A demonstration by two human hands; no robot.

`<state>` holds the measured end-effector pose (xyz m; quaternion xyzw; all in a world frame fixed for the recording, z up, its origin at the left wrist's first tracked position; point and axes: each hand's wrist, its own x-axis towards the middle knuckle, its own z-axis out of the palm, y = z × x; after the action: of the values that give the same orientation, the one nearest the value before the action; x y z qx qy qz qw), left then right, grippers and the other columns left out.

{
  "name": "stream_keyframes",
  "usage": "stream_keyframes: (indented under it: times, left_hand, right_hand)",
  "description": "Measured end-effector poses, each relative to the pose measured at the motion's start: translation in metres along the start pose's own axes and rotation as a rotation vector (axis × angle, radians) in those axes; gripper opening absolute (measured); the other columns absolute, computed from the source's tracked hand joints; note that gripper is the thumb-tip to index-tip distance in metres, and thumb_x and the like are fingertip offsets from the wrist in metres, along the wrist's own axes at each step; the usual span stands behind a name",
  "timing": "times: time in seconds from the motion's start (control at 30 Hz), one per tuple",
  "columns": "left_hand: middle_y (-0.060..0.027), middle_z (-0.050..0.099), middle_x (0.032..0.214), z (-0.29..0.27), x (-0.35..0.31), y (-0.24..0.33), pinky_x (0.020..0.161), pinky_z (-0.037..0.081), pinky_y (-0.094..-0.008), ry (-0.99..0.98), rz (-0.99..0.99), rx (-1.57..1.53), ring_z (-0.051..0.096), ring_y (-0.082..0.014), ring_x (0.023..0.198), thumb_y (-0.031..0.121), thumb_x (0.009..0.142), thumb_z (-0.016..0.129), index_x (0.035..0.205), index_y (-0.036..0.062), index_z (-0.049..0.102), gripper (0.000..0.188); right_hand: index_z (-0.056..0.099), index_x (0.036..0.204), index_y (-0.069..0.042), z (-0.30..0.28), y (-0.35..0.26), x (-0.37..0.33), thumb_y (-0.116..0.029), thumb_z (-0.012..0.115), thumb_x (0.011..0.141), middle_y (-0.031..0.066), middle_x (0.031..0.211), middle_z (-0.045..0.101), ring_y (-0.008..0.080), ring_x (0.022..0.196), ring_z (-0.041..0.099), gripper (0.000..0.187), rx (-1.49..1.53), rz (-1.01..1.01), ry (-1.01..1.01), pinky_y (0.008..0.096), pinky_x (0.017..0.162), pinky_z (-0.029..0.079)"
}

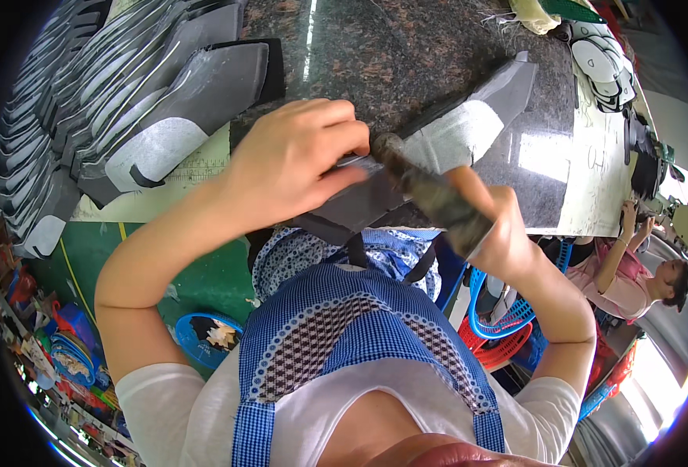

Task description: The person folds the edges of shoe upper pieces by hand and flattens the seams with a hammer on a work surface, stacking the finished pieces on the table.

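A dark grey shoe-upper piece (pixel 355 204) with a whitish fabric patch (pixel 457 134) lies slantwise on the stone worktop near its front edge. My left hand (pixel 301 148) is closed, thumb and fingers pinching the piece's near-left edge. My right hand (pixel 499 229) grips a dark, worn hammer (pixel 437 194), whose narrower end meets the piece beside my left fingertips. Motion smears the tool and my left thumb. What my left fingers pinch is partly hidden behind them.
A big stack of similar grey pieces (pixel 176 117) fans across the left. Pale cut parts (pixel 601 66) lie at the far right, along the dark stone worktop (pixel 344 47). Blue baskets (pixel 484 315) stand below right, a blue basin (pixel 196 342) below left. A person (pixel 628 276) sits at right.
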<state>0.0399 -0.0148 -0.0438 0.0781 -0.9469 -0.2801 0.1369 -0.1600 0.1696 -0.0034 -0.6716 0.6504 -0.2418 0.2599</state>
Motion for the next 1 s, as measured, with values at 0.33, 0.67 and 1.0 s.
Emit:
stream_keyframes:
  times: [0.33, 0.67, 1.0]
  left_hand:
    - [-0.0074, 0.060, 0.089, -0.008, -0.024, -0.008, 0.072, 0.049, -0.0385, -0.017, -0.079, -0.212, 0.060, -0.0283, 0.085, 0.012, 0.071, 0.080, 0.092, 0.0030, 0.066, 0.026]
    - [-0.0057, 0.059, 0.077, 0.006, -0.039, -0.004, 0.059, 0.046, -0.0346, 0.220, -0.088, -0.167, 0.058, -0.0230, 0.070, 0.012, 0.066, 0.084, 0.078, 0.0024, 0.067, 0.023]
    - [-0.0040, 0.057, 0.076, 0.011, -0.043, 0.012, 0.056, 0.043, -0.0329, 0.230, 0.037, 0.129, 0.056, -0.0205, 0.067, 0.011, 0.068, 0.082, 0.079, 0.0033, 0.068, 0.020]
  right_hand:
    - [0.056, 0.103, 0.001, 0.006, -0.016, 0.013, -0.002, 0.066, 0.081, 0.0189, 0.064, 0.056, 0.0384, 0.055, 0.061, 0.024, 0.130, 0.226, 0.005, 0.0416, 0.050, 0.047]
    - [0.057, 0.099, -0.001, 0.029, -0.007, 0.013, -0.003, 0.063, 0.088, 0.0176, 0.062, 0.056, 0.0380, 0.056, 0.062, 0.012, 0.068, 0.053, 0.130, 0.0403, 0.052, 0.048]
    - [0.055, 0.108, -0.002, 0.023, -0.003, 0.012, -0.001, 0.067, 0.079, 0.0127, 0.065, 0.061, 0.0313, 0.056, 0.065, 0.032, -0.053, -0.074, -0.084, 0.0417, 0.051, 0.050]
